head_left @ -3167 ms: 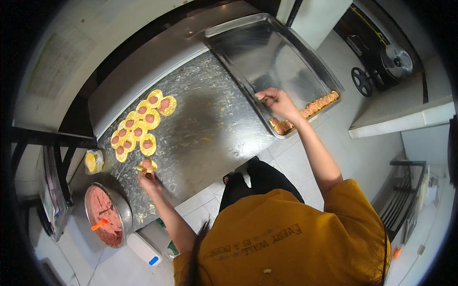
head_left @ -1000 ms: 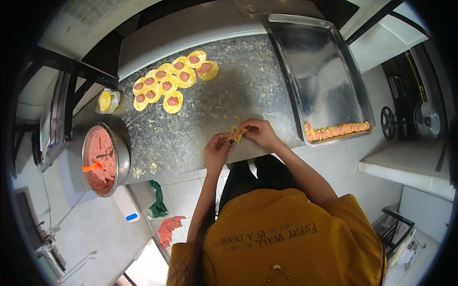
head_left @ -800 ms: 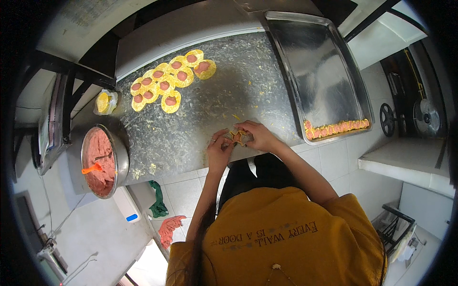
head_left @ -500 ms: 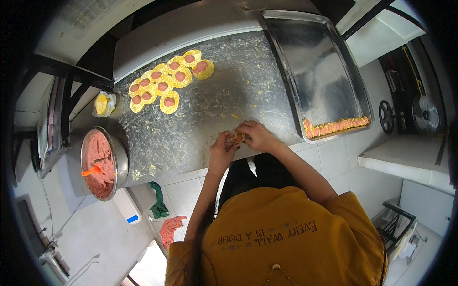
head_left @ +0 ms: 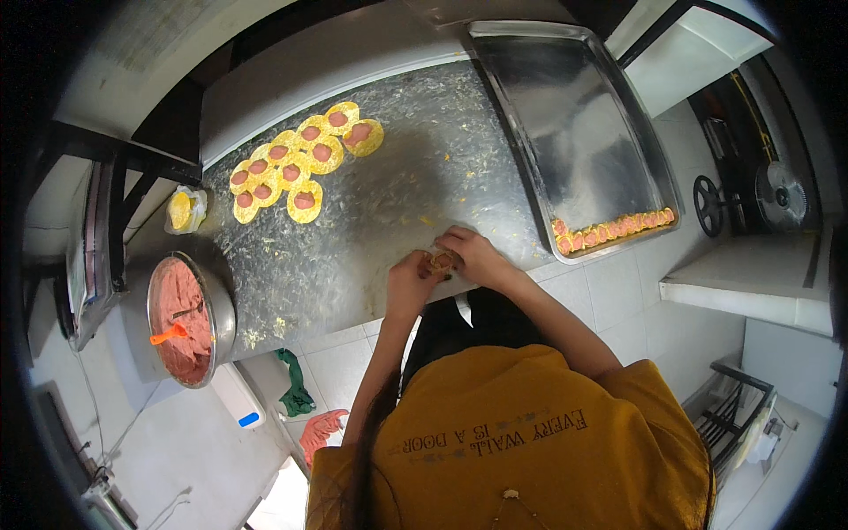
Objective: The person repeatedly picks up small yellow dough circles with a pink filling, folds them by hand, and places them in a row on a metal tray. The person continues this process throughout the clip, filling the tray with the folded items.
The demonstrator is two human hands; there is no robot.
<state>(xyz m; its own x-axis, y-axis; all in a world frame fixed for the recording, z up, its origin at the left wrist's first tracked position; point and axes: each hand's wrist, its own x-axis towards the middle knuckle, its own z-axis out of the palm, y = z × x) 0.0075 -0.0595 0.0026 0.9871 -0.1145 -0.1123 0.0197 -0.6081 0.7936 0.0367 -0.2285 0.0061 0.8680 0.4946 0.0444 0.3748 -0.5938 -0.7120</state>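
Observation:
A small open-topped dumpling (head_left: 439, 262), yellow wrapper round pink filling, is pinched between my hands near the table's front edge. My left hand (head_left: 410, 283) closes its fingers on one side of it. From the other side my right hand (head_left: 475, 255) grips it with curled fingers, which partly hide it. Farther left, several round yellow wrappers (head_left: 304, 212) lie flat in a cluster, each with a dab of pink filling (head_left: 321, 153). Finished-looking dumplings (head_left: 614, 233) line the near edge of a metal tray (head_left: 609, 115) on the right.
At the left edge stands a steel bowl (head_left: 224, 322) of pink ground filling (head_left: 179, 296) with an orange-handled utensil (head_left: 168, 335) in it. Behind it sit yellow wrappers in a plastic bag (head_left: 184, 210). Crumbs dot the grey tabletop (head_left: 309, 265). A white scale-like device (head_left: 237, 397) is below the bowl.
Both hands stay on the dumpling, the fingers shifting slightly around it. The whole view has turned a little, so the wrappers, bowl and tray appear displaced.

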